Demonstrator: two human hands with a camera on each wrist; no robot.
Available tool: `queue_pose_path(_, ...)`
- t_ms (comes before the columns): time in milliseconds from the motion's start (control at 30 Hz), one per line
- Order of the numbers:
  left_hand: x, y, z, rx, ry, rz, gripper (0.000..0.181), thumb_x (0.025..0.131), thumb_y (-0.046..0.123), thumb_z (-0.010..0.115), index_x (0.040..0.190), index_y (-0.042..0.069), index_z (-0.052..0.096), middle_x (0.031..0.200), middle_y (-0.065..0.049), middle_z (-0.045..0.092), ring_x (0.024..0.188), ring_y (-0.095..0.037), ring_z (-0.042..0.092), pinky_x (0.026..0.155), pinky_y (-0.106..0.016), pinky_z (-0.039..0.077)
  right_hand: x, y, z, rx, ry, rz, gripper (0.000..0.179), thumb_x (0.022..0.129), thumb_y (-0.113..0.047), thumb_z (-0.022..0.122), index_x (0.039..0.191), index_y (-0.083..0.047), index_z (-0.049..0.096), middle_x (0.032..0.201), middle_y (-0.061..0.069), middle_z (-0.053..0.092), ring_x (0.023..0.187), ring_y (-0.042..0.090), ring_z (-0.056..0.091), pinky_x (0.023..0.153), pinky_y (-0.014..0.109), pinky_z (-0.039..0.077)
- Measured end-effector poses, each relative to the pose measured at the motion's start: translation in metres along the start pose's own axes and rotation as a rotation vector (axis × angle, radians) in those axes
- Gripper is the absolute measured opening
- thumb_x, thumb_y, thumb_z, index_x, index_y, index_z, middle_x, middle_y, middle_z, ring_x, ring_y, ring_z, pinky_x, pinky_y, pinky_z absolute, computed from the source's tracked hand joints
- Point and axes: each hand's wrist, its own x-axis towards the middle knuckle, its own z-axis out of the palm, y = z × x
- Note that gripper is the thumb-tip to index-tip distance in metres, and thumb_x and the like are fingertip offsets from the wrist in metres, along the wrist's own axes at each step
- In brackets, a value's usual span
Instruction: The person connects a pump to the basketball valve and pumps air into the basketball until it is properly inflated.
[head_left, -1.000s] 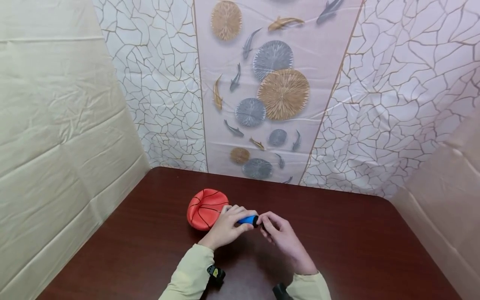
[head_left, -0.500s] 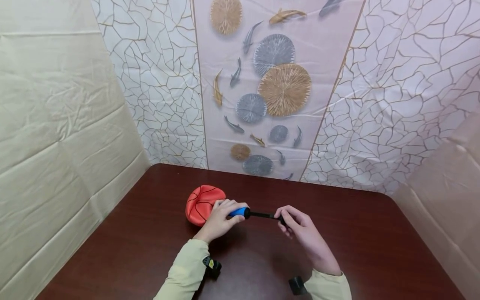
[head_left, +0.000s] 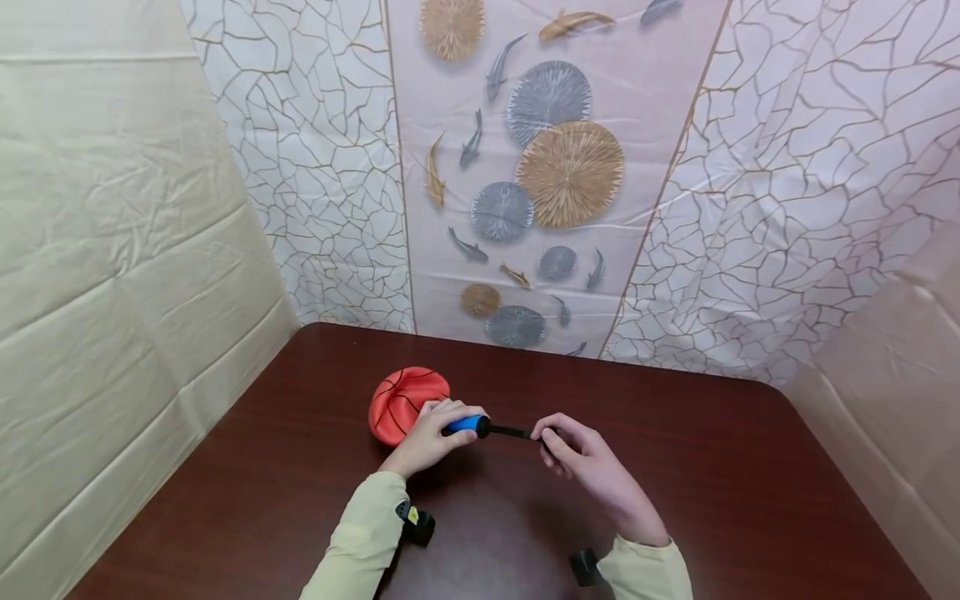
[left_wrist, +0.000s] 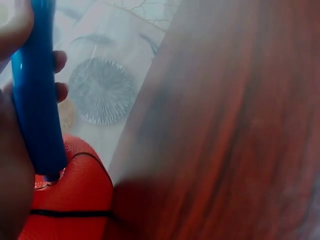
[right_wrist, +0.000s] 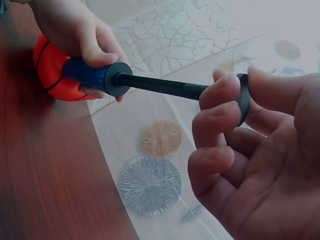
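Note:
A blue hand pump point(left_wrist: 37, 100) lies in the grip of my left hand point(head_left: 431, 437), thumb and fingers wrapped round its barrel. The pump's far end meets a red basketball point(head_left: 405, 404) that is partly deflated, with a deep dent in its top. A black rod point(right_wrist: 165, 86) extends from the barrel. My right hand point(head_left: 581, 454) pinches the round black handle point(right_wrist: 243, 99) at the rod's end between thumb and curled fingers. In the left wrist view the barrel's end sits close against the ball's skin.
The dark red-brown table point(head_left: 712, 483) spreads beneath both hands. Behind it hangs a patterned cloth point(head_left: 510, 167) with printed fish and discs. A beige cloth wall point(head_left: 135, 275) stands at the left, another point(head_left: 900, 358) at the right.
My right hand drew the handle out to the right, baring the rod, then came back slightly to the left. My left hand kept its grip on the pump, shifting a little left with the ball.

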Motion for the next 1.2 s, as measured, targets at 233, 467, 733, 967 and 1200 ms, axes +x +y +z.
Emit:
queue_pose_path(233,-0.004,-0.004,0.002,-0.092,-0.055,-0.116,0.039,0.094,0.037,0.061,0.131,0.022,0.06,0.121,0.0,0.059,0.119,-0.024,0.038,0.09,-0.041,0.042,0.001,0.003,0.003,-0.018,-0.02,-0.034,0.026,0.102,-0.019,0.049,0.11,0.005,0.055,0.074,0.001,0.05,0.061,0.006,0.048,0.053,0.024,0.04)
queue_pose_path(467,0.0,0.017,-0.007,0.096,0.007,0.025,0.035,0.094,0.038,0.06,0.127,0.026,0.062,0.112,0.003,0.064,0.105,-0.013,0.052,0.094,-0.04,0.035,-0.002,0.009,-0.001,0.026,0.026,-0.127,0.021,0.102,-0.016,0.047,0.107,0.004,0.053,0.068,0.0,0.049,0.057,0.011,0.045,0.049,0.028,0.037)
queue_pose_path(733,0.009,0.054,-0.016,0.244,0.089,0.228,0.039,0.094,0.046,0.056,0.127,0.026,0.064,0.104,0.006,0.067,0.097,-0.01,0.056,0.089,-0.035,0.035,0.013,0.009,0.027,0.048,0.039,-0.24,0.02,0.104,-0.014,0.042,0.109,0.003,0.052,0.07,0.001,0.049,0.054,0.022,0.044,0.046,0.033,0.038)
queue_pose_path(967,0.009,0.058,-0.021,0.245,0.121,0.313,0.049,0.092,0.056,0.045,0.123,0.023,0.066,0.104,0.004,0.068,0.1,-0.011,0.058,0.094,-0.038,0.036,0.011,0.001,0.028,-0.003,0.066,-0.174,0.021,0.102,-0.019,0.048,0.11,-0.002,0.057,0.071,0.003,0.049,0.058,0.01,0.047,0.052,0.027,0.042)
queue_pose_path(1200,0.006,0.049,-0.03,0.205,0.15,0.221,0.036,0.091,0.037,0.063,0.126,0.03,0.063,0.106,0.007,0.066,0.102,-0.008,0.055,0.096,-0.039,0.033,-0.014,-0.02,-0.002,0.082,0.085,-0.122,0.034,0.105,-0.031,0.038,0.112,-0.002,0.055,0.073,0.001,0.05,0.061,0.009,0.046,0.052,0.027,0.037)
